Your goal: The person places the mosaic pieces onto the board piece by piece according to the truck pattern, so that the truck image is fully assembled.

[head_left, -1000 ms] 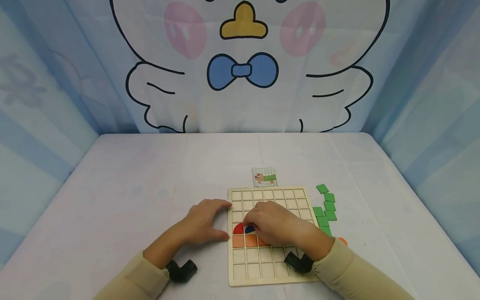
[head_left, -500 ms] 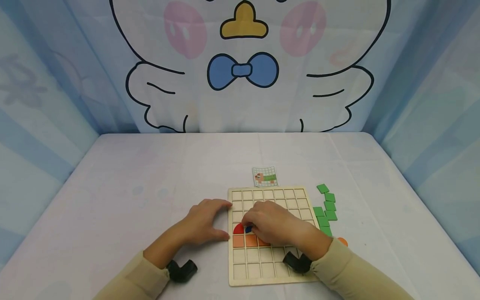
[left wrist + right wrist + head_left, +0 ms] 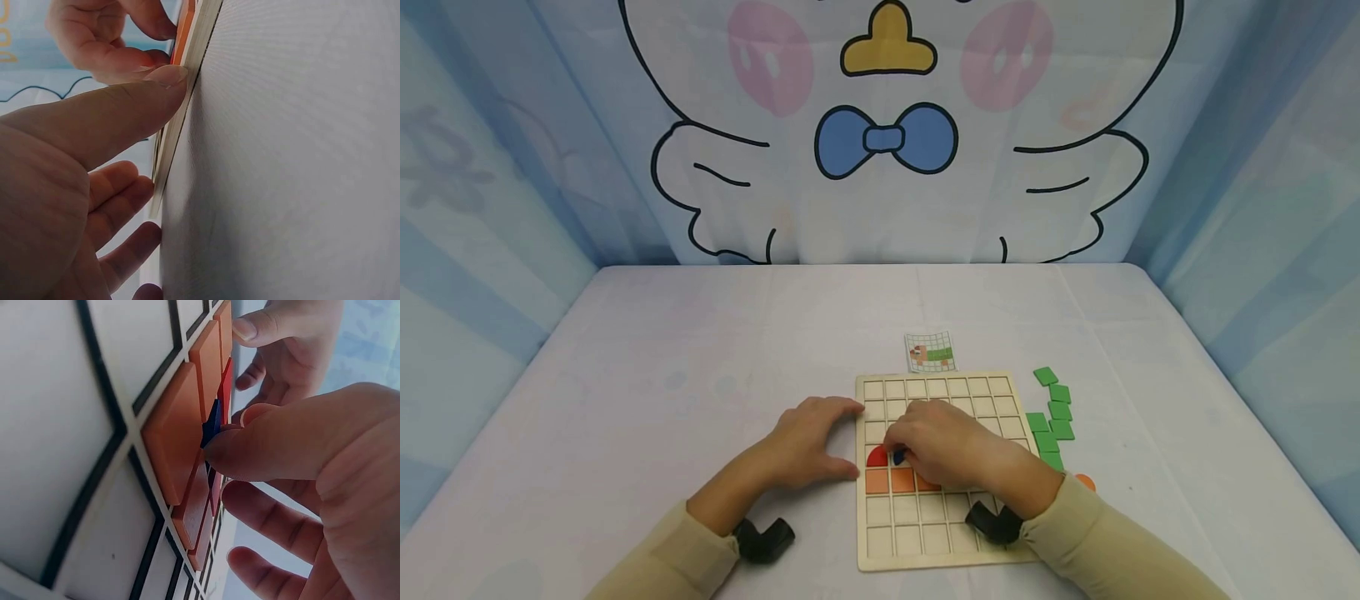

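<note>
A wooden grid board (image 3: 880, 543) lies on the table in the head view. My right hand (image 3: 943, 446) reaches over its middle and pinches a small dark blue tile (image 3: 213, 422) between thumb and finger. That tile stands tilted at a cell just right of a red rounded tile (image 3: 876, 457). Below these, a row of orange tiles (image 3: 877, 482) fills cells; the right hand covers part of it. At the board's left edge rests my left hand (image 3: 805, 442), thumb and fingers spread and touching the rim, with its thumb tip on the edge in the left wrist view.
Several green square tiles (image 3: 1060, 411) lie along the board's right side, near an orange rounded piece (image 3: 1086, 482) partly behind the right sleeve. Beyond the board's far edge sits a small pattern card (image 3: 938, 354). A black wrist-worn device (image 3: 765, 542) hangs under each forearm.
The right fingers have shifted slightly left, and the blue tile has turned, showing narrower between them now. My left hand has stayed at the board's edge.
</note>
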The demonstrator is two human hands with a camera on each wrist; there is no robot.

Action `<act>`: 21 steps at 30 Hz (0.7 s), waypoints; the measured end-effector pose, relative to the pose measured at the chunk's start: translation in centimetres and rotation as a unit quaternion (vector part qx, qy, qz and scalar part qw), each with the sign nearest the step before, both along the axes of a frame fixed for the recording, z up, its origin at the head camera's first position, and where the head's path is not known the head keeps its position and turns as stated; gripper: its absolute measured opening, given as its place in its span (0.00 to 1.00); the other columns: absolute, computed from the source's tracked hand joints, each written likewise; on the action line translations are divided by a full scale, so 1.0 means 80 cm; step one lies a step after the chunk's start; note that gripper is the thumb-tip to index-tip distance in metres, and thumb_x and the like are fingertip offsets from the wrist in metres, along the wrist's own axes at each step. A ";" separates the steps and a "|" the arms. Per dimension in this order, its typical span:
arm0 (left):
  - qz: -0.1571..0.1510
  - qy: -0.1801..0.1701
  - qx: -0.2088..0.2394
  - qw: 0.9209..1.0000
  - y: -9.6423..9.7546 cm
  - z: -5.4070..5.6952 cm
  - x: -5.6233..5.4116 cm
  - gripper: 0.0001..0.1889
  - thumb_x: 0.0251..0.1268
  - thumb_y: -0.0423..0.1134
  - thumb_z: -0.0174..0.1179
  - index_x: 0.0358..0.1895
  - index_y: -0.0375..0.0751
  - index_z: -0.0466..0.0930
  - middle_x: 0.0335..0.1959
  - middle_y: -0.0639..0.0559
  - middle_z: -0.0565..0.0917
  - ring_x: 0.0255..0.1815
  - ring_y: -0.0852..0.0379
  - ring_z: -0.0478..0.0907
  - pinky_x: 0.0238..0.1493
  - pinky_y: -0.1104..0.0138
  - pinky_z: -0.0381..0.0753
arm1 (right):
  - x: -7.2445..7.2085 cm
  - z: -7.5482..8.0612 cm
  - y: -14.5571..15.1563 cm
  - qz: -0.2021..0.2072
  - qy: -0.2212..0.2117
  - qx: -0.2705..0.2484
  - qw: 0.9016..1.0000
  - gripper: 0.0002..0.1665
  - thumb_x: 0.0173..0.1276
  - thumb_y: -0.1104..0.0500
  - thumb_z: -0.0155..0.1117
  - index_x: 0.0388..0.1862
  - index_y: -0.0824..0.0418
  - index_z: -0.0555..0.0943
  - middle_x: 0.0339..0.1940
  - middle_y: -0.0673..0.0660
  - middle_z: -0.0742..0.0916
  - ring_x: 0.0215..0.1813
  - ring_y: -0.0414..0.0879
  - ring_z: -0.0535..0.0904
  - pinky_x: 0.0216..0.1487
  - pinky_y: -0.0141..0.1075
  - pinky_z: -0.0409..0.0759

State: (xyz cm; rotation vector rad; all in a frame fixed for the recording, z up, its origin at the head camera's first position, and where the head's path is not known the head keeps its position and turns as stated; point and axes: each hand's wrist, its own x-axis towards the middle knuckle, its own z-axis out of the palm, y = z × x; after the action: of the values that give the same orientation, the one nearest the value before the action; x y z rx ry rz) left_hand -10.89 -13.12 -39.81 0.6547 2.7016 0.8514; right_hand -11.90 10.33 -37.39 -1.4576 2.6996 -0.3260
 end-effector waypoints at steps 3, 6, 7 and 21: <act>0.001 -0.002 -0.001 1.000 0.000 0.001 0.000 0.38 0.50 0.44 0.77 0.66 0.41 0.74 0.65 0.48 0.76 0.66 0.43 0.68 0.62 0.43 0.65 | 0.000 0.001 0.000 -0.002 -0.006 0.001 1.000 0.12 0.59 0.67 0.68 0.40 0.54 0.86 0.36 0.44 0.86 0.41 0.43 0.79 0.46 0.39 0.77; 0.003 -0.003 -0.003 1.000 0.000 0.001 0.000 0.38 0.50 0.45 0.78 0.66 0.41 0.74 0.65 0.48 0.76 0.67 0.43 0.68 0.63 0.43 0.65 | 0.000 0.002 0.001 -0.010 -0.024 -0.001 1.000 0.13 0.59 0.68 0.66 0.42 0.56 0.86 0.38 0.46 0.86 0.43 0.43 0.80 0.49 0.40 0.77; 0.003 -0.003 -0.004 1.000 0.000 0.001 0.000 0.38 0.50 0.45 0.78 0.66 0.41 0.74 0.65 0.48 0.76 0.67 0.43 0.67 0.63 0.43 0.64 | 0.000 0.004 0.002 -0.015 -0.032 -0.002 0.999 0.14 0.60 0.69 0.65 0.43 0.56 0.86 0.39 0.47 0.86 0.44 0.44 0.80 0.50 0.41 0.77; -0.001 0.007 -0.006 1.000 0.001 -0.001 0.000 0.38 0.50 0.44 0.78 0.66 0.41 0.73 0.65 0.47 0.76 0.66 0.42 0.68 0.62 0.42 0.65 | -0.001 0.019 0.043 -0.075 -0.083 -0.016 0.994 0.14 0.66 0.65 0.67 0.50 0.58 0.85 0.46 0.47 0.86 0.52 0.47 0.80 0.55 0.45 0.77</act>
State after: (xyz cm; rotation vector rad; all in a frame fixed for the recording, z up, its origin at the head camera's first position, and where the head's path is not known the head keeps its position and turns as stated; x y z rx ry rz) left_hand -10.90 -13.05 -39.87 0.6616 2.7157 0.8328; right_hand -12.02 13.75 -35.88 -1.1790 2.6853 -0.4785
